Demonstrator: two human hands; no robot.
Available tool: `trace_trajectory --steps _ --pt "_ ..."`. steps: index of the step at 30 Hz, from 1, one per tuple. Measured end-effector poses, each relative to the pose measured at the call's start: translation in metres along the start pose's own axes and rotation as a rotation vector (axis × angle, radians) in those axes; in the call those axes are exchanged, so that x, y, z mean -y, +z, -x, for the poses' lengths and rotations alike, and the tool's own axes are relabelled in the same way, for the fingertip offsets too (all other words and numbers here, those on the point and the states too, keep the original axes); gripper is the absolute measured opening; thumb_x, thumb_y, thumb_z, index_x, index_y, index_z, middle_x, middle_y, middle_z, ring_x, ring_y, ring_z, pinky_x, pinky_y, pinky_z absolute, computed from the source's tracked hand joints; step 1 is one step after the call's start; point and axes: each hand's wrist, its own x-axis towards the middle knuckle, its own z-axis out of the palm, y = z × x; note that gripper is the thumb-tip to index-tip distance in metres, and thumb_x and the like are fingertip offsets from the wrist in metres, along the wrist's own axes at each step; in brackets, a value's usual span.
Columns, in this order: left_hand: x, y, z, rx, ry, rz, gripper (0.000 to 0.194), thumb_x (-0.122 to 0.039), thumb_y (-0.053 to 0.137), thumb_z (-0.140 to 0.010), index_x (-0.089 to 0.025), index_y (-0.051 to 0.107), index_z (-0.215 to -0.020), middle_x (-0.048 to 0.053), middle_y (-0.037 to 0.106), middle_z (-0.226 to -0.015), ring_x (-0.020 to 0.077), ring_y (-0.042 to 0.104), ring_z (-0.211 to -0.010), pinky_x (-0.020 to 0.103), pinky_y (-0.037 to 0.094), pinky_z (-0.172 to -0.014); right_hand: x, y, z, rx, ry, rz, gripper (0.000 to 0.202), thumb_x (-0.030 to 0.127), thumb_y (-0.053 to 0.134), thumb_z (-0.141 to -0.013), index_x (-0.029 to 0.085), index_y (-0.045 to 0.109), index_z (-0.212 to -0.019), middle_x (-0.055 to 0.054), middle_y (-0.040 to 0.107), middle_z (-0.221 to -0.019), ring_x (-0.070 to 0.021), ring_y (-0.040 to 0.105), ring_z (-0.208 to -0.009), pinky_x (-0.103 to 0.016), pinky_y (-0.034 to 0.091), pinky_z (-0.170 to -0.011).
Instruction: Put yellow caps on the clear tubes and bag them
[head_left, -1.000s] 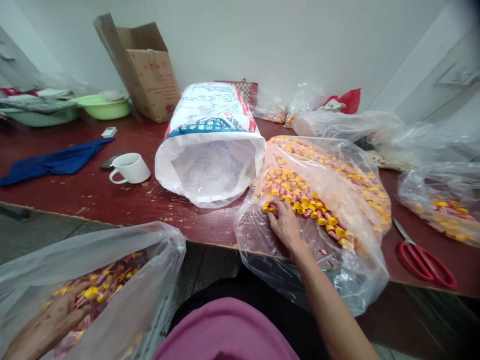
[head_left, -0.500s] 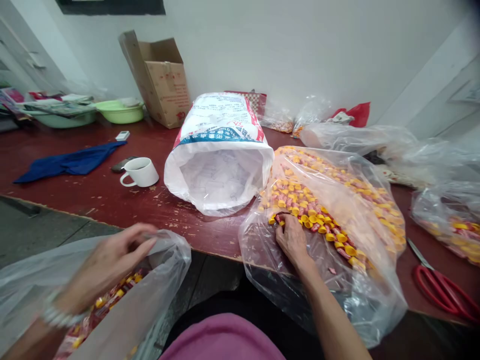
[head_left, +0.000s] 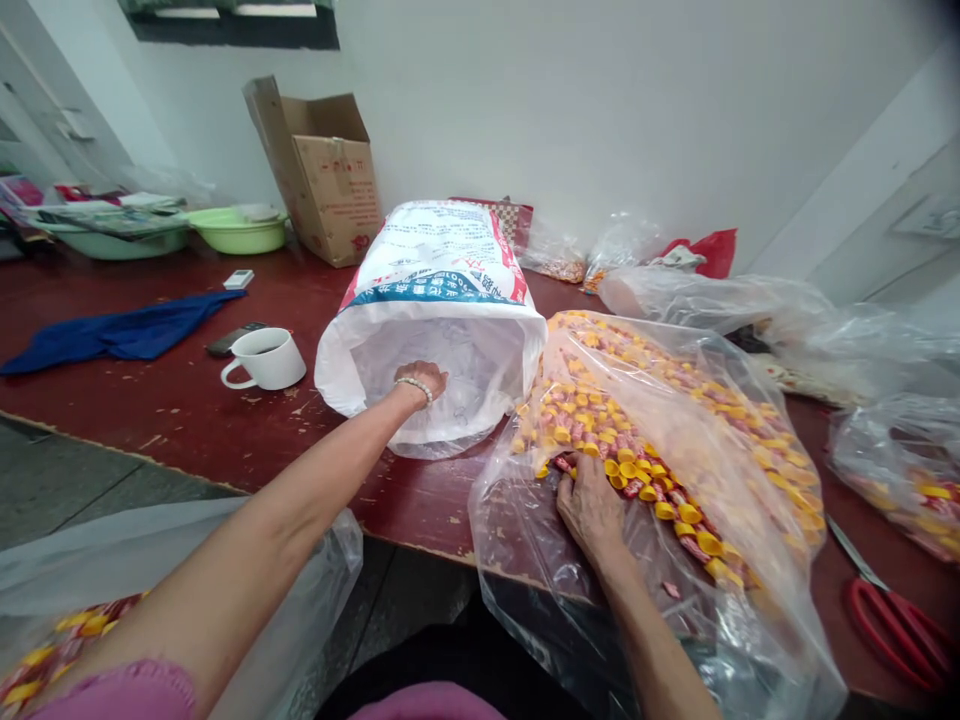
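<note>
My left hand (head_left: 421,378), with a beaded bracelet on its wrist, reaches into the mouth of a white printed sack (head_left: 442,240) lying on its side. Its fingers point down and away, hidden behind the back of the hand. At the near edge of a pile of small red pieces with yellow ring-like ends (head_left: 600,425), my right hand (head_left: 592,500) has its fingers curled. A dark red and yellow piece (head_left: 562,464) shows at its fingertips. That pile lies in a spread clear plastic bag (head_left: 525,560).
Another plastic bag (head_left: 300,590) with similar pieces hangs at the lower left, below the table edge. A white mug (head_left: 268,360) and blue cloth (head_left: 127,330) lie left of the sack. Red-handled scissors (head_left: 892,620) lie at the right. A cardboard box (head_left: 337,190) stands behind.
My left hand has moved from above the lower-left bag up and right into the sack's mouth. The right hand stays at the pile's edge. The view has shifted slightly.
</note>
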Motion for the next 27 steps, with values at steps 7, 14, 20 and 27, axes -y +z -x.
trace_trajectory --steps 7,14,20,27 --pt "0.012 0.006 0.005 -0.104 -0.004 -0.038 0.033 -0.026 0.049 -0.088 -0.011 0.053 -0.117 0.015 0.060 -0.112 0.0260 0.057 -0.104 0.044 0.045 -0.087 0.001 0.001 0.000 0.008 -0.019 0.041 0.022 0.016 0.041 -0.084 0.015 0.052 -0.103 -0.010 0.056 -0.095 -0.0202 0.057 -0.084 -0.027 0.039 -0.061" --pt "0.023 -0.003 0.015 -0.208 0.194 0.024 0.052 -0.009 0.043 -0.079 -0.012 0.043 -0.130 0.015 0.063 -0.106 0.0242 0.060 -0.099 0.034 0.044 -0.087 0.000 0.002 0.001 0.009 -0.011 -0.007 0.024 0.016 0.038 -0.085 0.015 0.053 -0.104 -0.010 0.055 -0.095 -0.0207 0.057 -0.084 -0.028 0.039 -0.064" --pt "0.007 0.016 0.011 -0.130 0.437 0.049 0.042 -0.002 0.038 -0.073 -0.009 0.065 -0.104 0.008 0.061 -0.097 0.0186 0.058 -0.095 0.026 0.043 -0.081 -0.001 0.002 0.001 0.002 0.034 -0.137 0.024 0.019 0.039 -0.086 0.015 0.056 -0.102 -0.012 0.058 -0.098 -0.0226 0.058 -0.085 -0.030 0.041 -0.066" --pt "0.016 0.006 0.030 -0.158 0.402 0.125 0.025 -0.011 0.055 -0.072 -0.014 0.065 -0.095 0.016 0.057 -0.109 0.0281 0.052 -0.106 0.039 0.043 -0.088 -0.005 -0.016 0.011 -0.053 0.143 -0.432 0.034 0.040 0.047 -0.086 0.015 0.053 -0.108 -0.008 0.067 -0.092 -0.0173 0.063 -0.073 -0.028 0.049 -0.064"
